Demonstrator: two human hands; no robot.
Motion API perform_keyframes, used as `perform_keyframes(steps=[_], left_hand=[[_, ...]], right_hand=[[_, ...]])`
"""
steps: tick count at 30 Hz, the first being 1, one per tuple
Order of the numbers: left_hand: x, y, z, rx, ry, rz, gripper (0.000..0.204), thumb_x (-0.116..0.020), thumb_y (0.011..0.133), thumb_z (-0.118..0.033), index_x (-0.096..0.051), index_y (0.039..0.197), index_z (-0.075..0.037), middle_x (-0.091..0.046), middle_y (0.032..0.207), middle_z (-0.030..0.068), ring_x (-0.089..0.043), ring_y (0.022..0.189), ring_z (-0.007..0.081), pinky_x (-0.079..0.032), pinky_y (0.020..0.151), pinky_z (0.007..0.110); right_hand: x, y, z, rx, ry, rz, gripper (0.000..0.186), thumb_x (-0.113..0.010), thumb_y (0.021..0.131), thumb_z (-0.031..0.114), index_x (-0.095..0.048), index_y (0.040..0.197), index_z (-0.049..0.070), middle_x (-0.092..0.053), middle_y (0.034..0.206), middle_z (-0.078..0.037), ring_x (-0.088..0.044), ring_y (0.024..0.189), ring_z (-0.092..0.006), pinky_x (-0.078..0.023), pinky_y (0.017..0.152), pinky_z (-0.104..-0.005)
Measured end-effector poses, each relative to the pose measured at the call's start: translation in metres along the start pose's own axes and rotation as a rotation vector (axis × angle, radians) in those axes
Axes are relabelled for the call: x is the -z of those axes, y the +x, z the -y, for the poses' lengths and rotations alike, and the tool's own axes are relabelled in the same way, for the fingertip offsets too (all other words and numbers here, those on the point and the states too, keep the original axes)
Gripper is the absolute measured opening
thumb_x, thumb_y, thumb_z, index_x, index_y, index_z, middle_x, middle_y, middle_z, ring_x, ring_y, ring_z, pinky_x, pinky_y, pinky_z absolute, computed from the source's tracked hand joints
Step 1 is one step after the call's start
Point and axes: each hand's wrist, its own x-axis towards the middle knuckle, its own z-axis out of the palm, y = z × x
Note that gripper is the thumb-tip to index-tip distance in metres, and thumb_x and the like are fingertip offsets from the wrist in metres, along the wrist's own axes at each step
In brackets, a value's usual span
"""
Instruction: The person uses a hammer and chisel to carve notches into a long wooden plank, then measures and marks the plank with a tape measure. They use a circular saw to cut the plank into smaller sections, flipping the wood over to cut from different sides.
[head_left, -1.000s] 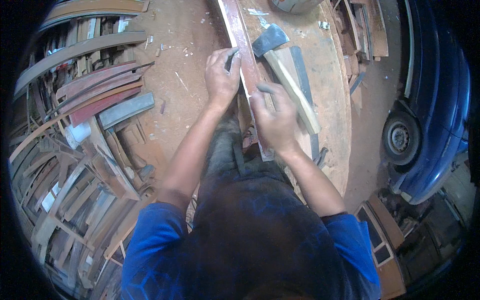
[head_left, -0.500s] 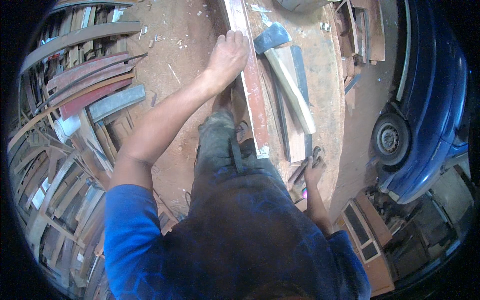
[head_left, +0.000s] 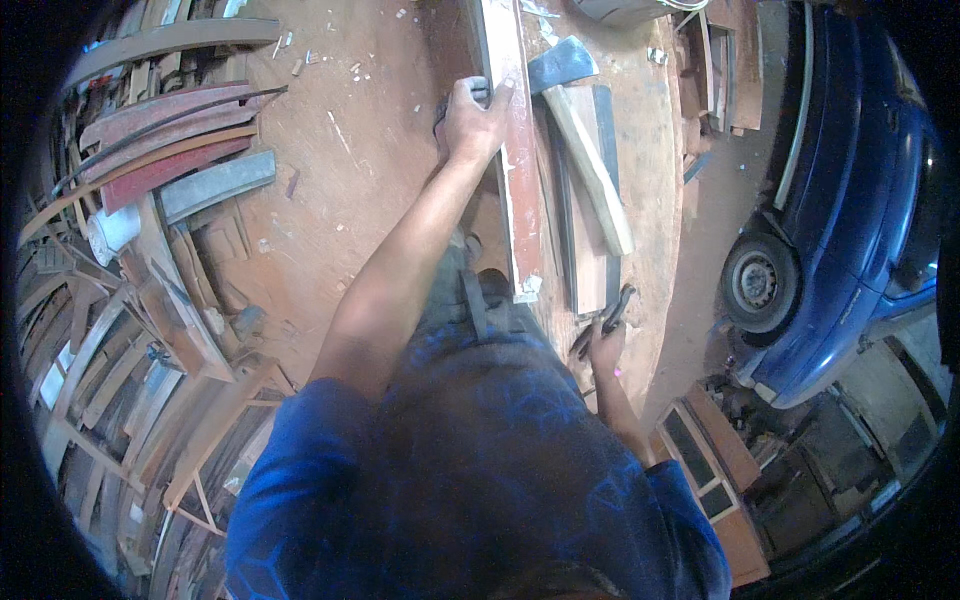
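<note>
My left hand point(head_left: 475, 122) grips the long board point(head_left: 522, 205), which has a worn reddish-brown face and whitish edge, near its upper part. Beside it, an axe head point(head_left: 562, 62) and a pale wooden handle point(head_left: 592, 170) lie on light and grey planks point(head_left: 586, 280) on the wooden bench point(head_left: 655, 220). At the lower right of the bench, my right hand point(head_left: 603, 345) is closed on a dark hand tool point(head_left: 618, 308), whose exact kind I cannot make out.
Piles of offcuts and curved slats point(head_left: 170, 135) fill the left. A bucket point(head_left: 630, 8) stands at the bench's far end. A blue car point(head_left: 850, 220) is on the right, with wooden frames point(head_left: 700, 460) below it. My legs are beneath the board.
My right hand has left the board and moved down to the dark tool on the bench. My left hand is still on the board, which appears slightly further right in view.
</note>
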Motion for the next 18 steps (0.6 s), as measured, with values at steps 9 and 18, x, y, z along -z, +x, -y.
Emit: perform_keyframes(steps=[9,18], left_hand=[[-0.016,-0.039,0.026,-0.019,-0.167,0.086,0.094,-0.075,0.087,-0.044,-0.029,0.153,0.004,-0.047,0.144,0.03,-0.048,0.135,0.0427,-0.036,0.116,0.044],[-0.021,-0.061,-0.014,0.113,0.005,0.14,0.116,-0.082,0.081,-0.033,-0.005,0.162,0.001,-0.026,0.158,0.0369,-0.027,0.149,0.0469,-0.022,0.125,0.048]], right_hand=[[0.12,0.049,0.135,-0.246,0.481,0.081,0.031,-0.06,0.1,0.032,-0.064,0.101,0.001,-0.065,0.09,-0.005,-0.058,0.082,-0.0139,-0.047,0.072,-0.0332],[0.205,0.097,0.447,0.175,-0.02,0.76,0.051,-0.064,0.096,0.024,-0.055,0.141,0.003,-0.07,0.09,-0.004,-0.052,0.065,-0.0073,-0.042,0.059,-0.0236]])
